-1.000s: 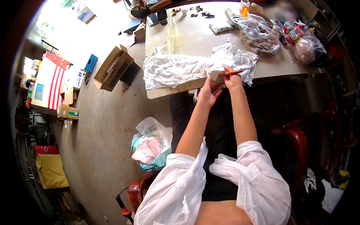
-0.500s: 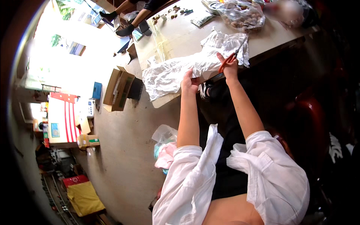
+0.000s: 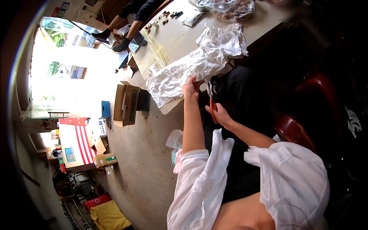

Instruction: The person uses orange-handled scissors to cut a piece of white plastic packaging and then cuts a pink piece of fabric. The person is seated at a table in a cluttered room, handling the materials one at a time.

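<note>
Left hand fingers pinch thin, limp white plastic sheet at its six-o'clock counter edge; right hand grips orange-handled scissors.

White sheet under left-hand fingers looking like thin crinkled paper or film, matt, heavily creased. Scissors in right-hand fingers showing glossy orange plastic handles, dull metal blades. Surface beyond fingers appearing smooth, pale, slightly shiny. Clear plastic bag farther off glinting. Sleeves looking like soft white matt cloth. Floor left of fingers showing rough grey concrete.
</note>
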`<state>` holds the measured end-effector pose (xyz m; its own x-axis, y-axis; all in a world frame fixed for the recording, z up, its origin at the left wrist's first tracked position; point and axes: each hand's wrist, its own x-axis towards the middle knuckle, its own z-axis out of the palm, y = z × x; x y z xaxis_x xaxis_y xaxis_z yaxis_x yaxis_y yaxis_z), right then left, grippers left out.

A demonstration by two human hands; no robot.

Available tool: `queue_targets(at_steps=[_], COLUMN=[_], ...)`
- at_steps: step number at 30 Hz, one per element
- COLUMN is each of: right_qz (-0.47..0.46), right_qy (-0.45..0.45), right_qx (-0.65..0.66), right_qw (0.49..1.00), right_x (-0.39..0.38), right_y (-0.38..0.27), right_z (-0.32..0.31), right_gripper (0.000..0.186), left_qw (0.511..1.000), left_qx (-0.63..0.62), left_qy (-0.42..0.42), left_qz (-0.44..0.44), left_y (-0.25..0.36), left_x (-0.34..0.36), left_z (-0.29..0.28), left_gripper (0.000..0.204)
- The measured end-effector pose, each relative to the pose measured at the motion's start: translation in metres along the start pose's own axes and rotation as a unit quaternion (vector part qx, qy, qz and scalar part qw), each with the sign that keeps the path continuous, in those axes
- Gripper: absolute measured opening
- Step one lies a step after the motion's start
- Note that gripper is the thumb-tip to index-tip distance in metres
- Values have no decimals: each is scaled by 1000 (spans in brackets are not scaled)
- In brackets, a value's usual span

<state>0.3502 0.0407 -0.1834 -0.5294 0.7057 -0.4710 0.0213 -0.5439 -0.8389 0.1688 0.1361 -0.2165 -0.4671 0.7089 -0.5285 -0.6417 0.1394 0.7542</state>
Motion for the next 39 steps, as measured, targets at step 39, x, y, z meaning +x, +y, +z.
queue_targets(at_steps=[39], right_qz=[-55], right_qy=[-1], right_qx=[-2], right_qw=[999], right_x=[63], right_y=[-23], right_z=[18], right_gripper=[58], left_qw=[997], left_qx=[16], left_qy=[-67], left_qz=[-39], left_y=[5], left_x=[-4], left_z=[-5], left_gripper=[14])
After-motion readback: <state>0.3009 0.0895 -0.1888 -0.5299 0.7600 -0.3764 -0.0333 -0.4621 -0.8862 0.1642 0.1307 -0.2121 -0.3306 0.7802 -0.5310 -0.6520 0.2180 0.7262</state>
